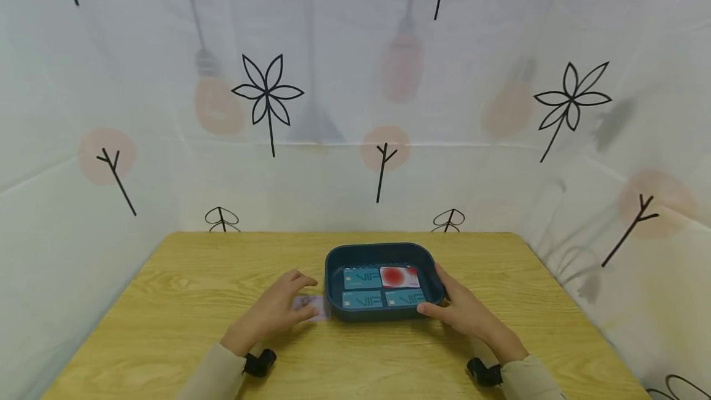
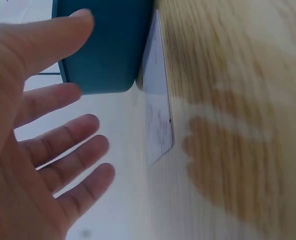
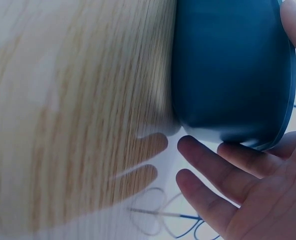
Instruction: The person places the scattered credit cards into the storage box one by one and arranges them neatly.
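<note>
A dark teal rectangular tray [image 1: 383, 315] with rounded corners stands on the table. Inside lie three teal cards [image 1: 362, 299] with large lettering and one white card [image 1: 393, 277] with red circles. My right hand [image 1: 463, 308] holds the tray's right end, thumb at the front rim and fingers against the end wall. To the left of the tray, my left hand [image 1: 278, 307] hovers with fingers spread and nothing in them. Below it a pale purple card [image 2: 157, 95] lies flat on the table beside the tray's base. Whether its edge runs under the tray is hard to tell.
The light wood table [image 1: 222, 258] bears the tray and cards. A white cloth [image 1: 333, 190] printed with plants and light bulbs hangs behind it and along both sides. Dark wrist devices [image 1: 260, 363] sit at both sleeves.
</note>
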Demonstrator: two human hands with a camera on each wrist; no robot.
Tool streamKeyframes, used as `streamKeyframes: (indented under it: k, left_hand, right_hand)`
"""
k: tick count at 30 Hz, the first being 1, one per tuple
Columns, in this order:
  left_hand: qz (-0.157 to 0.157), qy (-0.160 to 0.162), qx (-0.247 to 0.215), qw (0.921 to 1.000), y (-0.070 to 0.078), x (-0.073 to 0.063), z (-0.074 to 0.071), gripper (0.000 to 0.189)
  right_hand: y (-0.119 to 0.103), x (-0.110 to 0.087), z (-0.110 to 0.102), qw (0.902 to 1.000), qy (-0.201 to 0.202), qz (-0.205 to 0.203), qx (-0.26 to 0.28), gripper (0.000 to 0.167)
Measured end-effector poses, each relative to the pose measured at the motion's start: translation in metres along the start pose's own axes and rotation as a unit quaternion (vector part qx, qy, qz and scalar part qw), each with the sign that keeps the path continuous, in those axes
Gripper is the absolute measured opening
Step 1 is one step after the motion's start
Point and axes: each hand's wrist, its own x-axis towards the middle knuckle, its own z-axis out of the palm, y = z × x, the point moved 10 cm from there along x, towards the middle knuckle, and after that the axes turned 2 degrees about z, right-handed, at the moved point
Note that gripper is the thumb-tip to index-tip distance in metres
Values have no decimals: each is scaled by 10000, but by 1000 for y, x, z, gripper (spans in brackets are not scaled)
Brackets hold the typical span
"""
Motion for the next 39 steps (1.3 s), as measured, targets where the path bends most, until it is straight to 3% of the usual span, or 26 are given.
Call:
streamKeyframes:
  k: [19,30,39]
  left_hand:
    - [-386,-770,64,9963,-16,-10,10,65]
    - [-263,-776,343,9960,-18,-10,10,60]
    - [-200,-726,303,9967,-17,-10,10,52]
  right_hand:
    - [4,0,0,9999,11,108,-91,103]
    - [5,0,0,9999,39,114,-46,105]
    - [5,0,1,9999,25,99,-41,104]
